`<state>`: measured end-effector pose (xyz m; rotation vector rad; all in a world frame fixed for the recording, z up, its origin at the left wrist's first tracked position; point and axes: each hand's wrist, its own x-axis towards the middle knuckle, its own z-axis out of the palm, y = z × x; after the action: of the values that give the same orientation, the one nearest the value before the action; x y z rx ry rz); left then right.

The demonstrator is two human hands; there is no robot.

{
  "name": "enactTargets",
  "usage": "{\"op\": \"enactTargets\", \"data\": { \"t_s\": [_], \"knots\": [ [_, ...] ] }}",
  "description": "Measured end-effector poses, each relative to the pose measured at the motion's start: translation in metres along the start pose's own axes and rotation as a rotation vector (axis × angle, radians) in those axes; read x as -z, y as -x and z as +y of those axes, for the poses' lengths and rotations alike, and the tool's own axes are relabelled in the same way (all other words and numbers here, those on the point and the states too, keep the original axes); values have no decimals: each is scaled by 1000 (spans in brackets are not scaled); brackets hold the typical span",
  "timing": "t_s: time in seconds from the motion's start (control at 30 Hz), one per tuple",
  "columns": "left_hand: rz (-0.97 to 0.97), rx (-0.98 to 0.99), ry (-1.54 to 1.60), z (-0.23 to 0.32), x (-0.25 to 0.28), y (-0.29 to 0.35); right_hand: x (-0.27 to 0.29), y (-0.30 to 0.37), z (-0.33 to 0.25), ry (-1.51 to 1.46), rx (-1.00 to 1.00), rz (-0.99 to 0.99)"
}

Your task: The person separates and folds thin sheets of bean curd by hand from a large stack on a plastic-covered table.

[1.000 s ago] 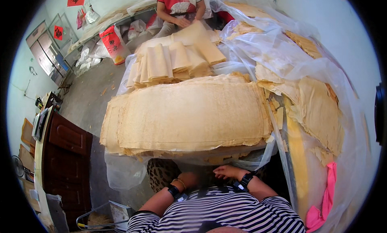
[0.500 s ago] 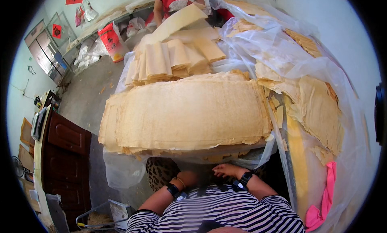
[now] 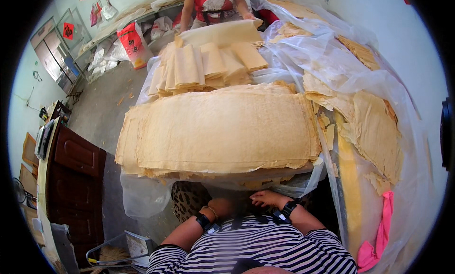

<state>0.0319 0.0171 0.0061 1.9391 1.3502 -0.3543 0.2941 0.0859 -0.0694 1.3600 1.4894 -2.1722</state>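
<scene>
Below the table's near edge, my left hand [image 3: 226, 207] rests over my lap, its fingers lost in shadow and blur. My right hand [image 3: 265, 198] lies near it with loosely stretched fingers, holding nothing that I can see. Just beyond both hands is a broad stack of thin, pale yellow sheets [image 3: 222, 127], looking like dried bean curd skin, with ragged edges. Neither hand touches it. Folded sheets [image 3: 187, 67] lie in a row behind the stack. Across the table, a person [image 3: 215, 3] in a red and white top holds a wide sheet [image 3: 220, 33] by its ends.
Clear plastic film [image 3: 327, 60] covers sheets on the right, beside broken sheets [image 3: 377, 131] and a pink cloth strip [image 3: 383, 226]. To the left stand a dark wooden cabinet [image 3: 78, 188] and a red and white sack [image 3: 132, 44]. A metal-framed dustpan [image 3: 137, 248] sits lower left.
The other person has lowered the raised sheet from a slant to lie nearly level across the far pile, and leans in more visibly. My hands have stayed in place.
</scene>
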Motion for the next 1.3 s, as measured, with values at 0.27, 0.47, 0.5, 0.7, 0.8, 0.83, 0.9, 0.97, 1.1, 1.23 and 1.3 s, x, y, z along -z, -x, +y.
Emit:
{"op": "enactTargets", "data": {
  "t_s": [0.27,0.47,0.5,0.7,0.8,0.83,0.9,0.97,1.1,1.23,1.3],
  "knots": [
    [27,-33,-10,-5,-6,-3,0,-3,4,3,6,19],
    [28,-23,8,-4,-6,-2,-1,-1,0,13,7,28],
    [26,-24,10,-4,-6,-2,-1,-1,0,9,-1,35],
    [-32,18,-35,-9,-13,-9,-2,3,-2,25,31,34],
    [0,20,28,-9,-13,-9,-2,4,-2,20,32,40],
    [-7,32,33,-8,-10,-8,-2,3,-2,20,33,41],
    [-13,44,39,-7,-9,-8,-1,2,-2,21,16,44],
    [9,49,56,-8,-10,-8,1,-2,1,32,23,42],
    [24,19,50,-7,-8,-8,0,0,0,48,45,47],
    [79,26,89,-9,-14,-6,1,-4,5,39,37,39],
    [89,23,86,-10,-16,-6,0,-5,6,33,44,42]
  ]
}}
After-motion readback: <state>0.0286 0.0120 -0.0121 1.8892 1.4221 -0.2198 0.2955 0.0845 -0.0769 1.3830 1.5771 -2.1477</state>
